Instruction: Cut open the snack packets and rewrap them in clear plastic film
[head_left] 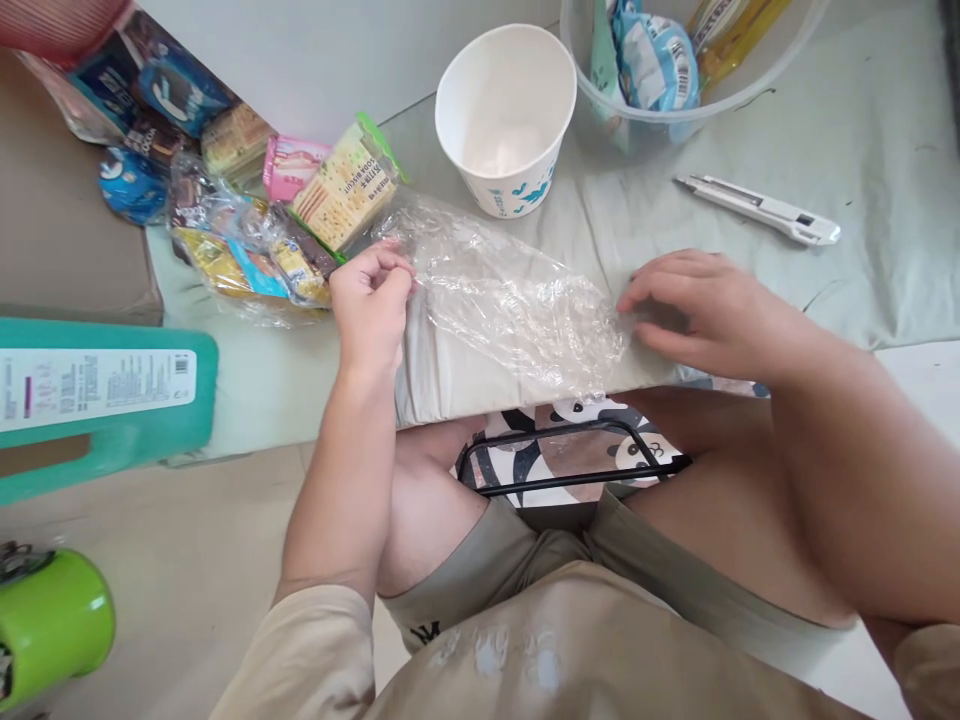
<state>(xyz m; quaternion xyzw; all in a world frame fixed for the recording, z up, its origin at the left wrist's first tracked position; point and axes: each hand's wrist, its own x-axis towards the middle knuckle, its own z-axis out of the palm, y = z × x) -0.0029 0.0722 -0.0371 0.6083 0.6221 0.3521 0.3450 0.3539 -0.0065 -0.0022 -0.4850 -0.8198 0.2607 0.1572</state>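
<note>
A crumpled clear plastic bag (517, 300) lies stretched across the cloth-covered surface in front of me. My left hand (373, 300) is closed in a pinch on the bag's left end. At its other end is my right hand (701, 310), thumb and fingers apart; I cannot tell whether the fingertips touch the plastic. Just beyond my left hand sit a soda biscuit packet (349, 190) and a clear bag of wrapped snacks (255, 260). Behind the plastic bag stands a white paper cup (502, 120), its mouth facing up.
A white utility knife (761, 208) lies at the right. Behind it is a clear plastic tub (716, 115) holding packets. More snack packets (180, 85) are heaped at the back left. A teal container (202, 390) and a green bin (75, 620) are on the left.
</note>
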